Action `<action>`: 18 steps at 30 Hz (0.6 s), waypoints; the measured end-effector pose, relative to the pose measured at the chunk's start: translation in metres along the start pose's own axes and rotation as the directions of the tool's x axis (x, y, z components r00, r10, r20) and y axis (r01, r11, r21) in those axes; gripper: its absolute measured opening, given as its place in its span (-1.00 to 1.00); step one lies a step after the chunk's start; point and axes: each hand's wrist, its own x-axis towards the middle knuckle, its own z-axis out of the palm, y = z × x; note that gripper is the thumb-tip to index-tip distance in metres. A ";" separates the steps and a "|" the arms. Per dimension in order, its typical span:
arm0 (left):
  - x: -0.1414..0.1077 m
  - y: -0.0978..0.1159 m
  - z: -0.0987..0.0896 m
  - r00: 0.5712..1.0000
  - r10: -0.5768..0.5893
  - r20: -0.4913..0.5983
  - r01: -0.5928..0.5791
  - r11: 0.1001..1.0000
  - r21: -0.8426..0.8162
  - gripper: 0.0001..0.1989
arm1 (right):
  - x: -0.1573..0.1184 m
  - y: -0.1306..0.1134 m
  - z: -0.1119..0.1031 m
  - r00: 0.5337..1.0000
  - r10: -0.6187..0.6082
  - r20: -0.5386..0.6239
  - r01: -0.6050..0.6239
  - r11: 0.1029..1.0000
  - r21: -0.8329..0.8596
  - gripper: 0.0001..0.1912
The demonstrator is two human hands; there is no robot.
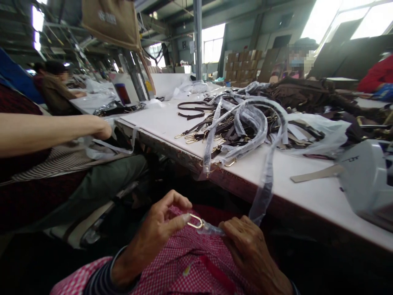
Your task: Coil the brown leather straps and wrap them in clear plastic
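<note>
Over the lap, my left hand point(164, 219) has its thumb on the end of a gold metal clasp point(196, 221), with the index finger curved above and a gap between them. The clasp sits at the end of a strap sleeved in clear plastic point(211, 229). Closed around that sleeved strap just behind the clasp is my right hand point(245, 237). From there the plastic-covered strap rises over the table edge and loops back onto a pile of dark straps point(227, 127) with gold clasps.
The white table point(166, 119) runs across in front, its edge close to my hands. A white machine point(365, 176) stands at the right, a loose beige strip point(316, 174) beside it. At the left, a co-worker's arm point(55, 131) reaches in. A brown bag point(112, 24) hangs above.
</note>
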 end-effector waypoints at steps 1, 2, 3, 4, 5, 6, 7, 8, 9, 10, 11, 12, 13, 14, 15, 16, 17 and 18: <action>-0.002 -0.002 0.003 0.994 0.103 0.035 -0.107 0.979 0.171 -0.81 | 0.001 -0.001 0.001 1.000 -0.004 0.010 0.004 1.000 -0.009 -0.81; -0.003 -0.004 0.009 0.976 0.194 0.096 -0.215 0.919 0.330 -0.72 | 0.002 -0.003 0.001 1.000 -0.008 0.014 0.009 1.000 -0.018 -0.81; -0.005 -0.008 0.015 0.951 0.260 0.167 -0.308 0.830 0.464 -0.65 | 0.003 -0.005 0.002 1.000 -0.007 0.014 0.008 1.000 -0.026 -0.81; -0.006 -0.013 0.022 0.926 0.291 0.240 -0.377 0.731 0.569 -0.63 | 0.004 -0.007 0.003 1.000 -0.006 0.009 0.006 0.999 -0.034 -0.80; -0.007 -0.017 0.028 0.906 0.284 0.313 -0.422 0.639 0.643 -0.67 | 0.004 -0.009 0.003 1.000 -0.006 0.007 0.006 0.999 -0.039 -0.79; -0.008 -0.022 0.034 0.893 0.254 0.372 -0.449 0.565 0.692 -0.74 | 0.005 -0.011 0.002 1.000 -0.004 0.004 0.004 0.999 -0.042 -0.79; -0.008 -0.027 0.038 0.881 0.219 0.418 -0.469 0.514 0.718 -0.79 | 0.004 -0.012 0.002 1.000 -0.001 0.006 0.001 0.999 -0.046 -0.78; -0.007 -0.030 0.041 0.871 0.194 0.452 -0.486 0.482 0.729 -0.82 | 0.003 -0.013 0.001 1.000 0.002 0.016 -0.001 0.999 -0.047 -0.78; -0.007 -0.033 0.042 0.865 0.183 0.468 -0.495 0.464 0.734 -0.83 | 0.001 -0.014 0.000 1.000 0.003 0.026 -0.002 0.999 -0.046 -0.78; -0.006 -0.036 0.041 0.860 0.184 0.476 -0.504 0.451 0.736 -0.81 | -0.001 -0.013 -0.001 0.999 0.007 0.032 -0.005 0.999 -0.045 -0.78; -0.006 -0.037 0.039 0.859 0.196 0.474 -0.509 0.438 0.741 -0.80 | -0.004 -0.013 -0.001 0.999 0.017 0.039 -0.015 0.999 -0.045 -0.78; -0.005 -0.038 0.036 0.857 0.212 0.469 -0.513 0.423 0.747 -0.79 | -0.006 -0.012 -0.001 0.999 0.028 0.040 -0.026 0.999 -0.045 -0.78; -0.005 -0.039 0.033 0.854 0.220 0.471 -0.519 0.406 0.752 -0.78 | -0.008 -0.011 -0.001 0.998 0.039 0.039 -0.037 0.998 -0.046 -0.78; -0.005 -0.039 0.030 0.851 0.220 0.476 -0.524 0.390 0.757 -0.78 | -0.010 -0.009 0.000 0.998 0.052 0.039 -0.050 0.998 -0.048 -0.79; -0.005 -0.038 0.028 0.849 0.209 0.486 -0.528 0.378 0.760 -0.78 | -0.012 -0.008 0.002 0.997 0.061 0.042 -0.059 0.997 -0.050 -0.79; -0.005 -0.038 0.026 0.847 0.192 0.496 -0.530 0.372 0.762 -0.79 | -0.013 -0.006 0.003 0.997 0.064 0.046 -0.061 0.997 -0.051 -0.78; -0.005 -0.037 0.025 0.849 0.169 0.501 -0.526 0.371 0.765 -0.79 | -0.013 -0.005 0.005 0.997 0.065 0.047 -0.062 0.997 -0.051 -0.78; -0.006 -0.037 0.024 0.849 0.145 0.509 -0.523 0.374 0.766 -0.79 | -0.014 -0.004 0.006 0.997 0.063 0.045 -0.061 0.997 -0.050 -0.77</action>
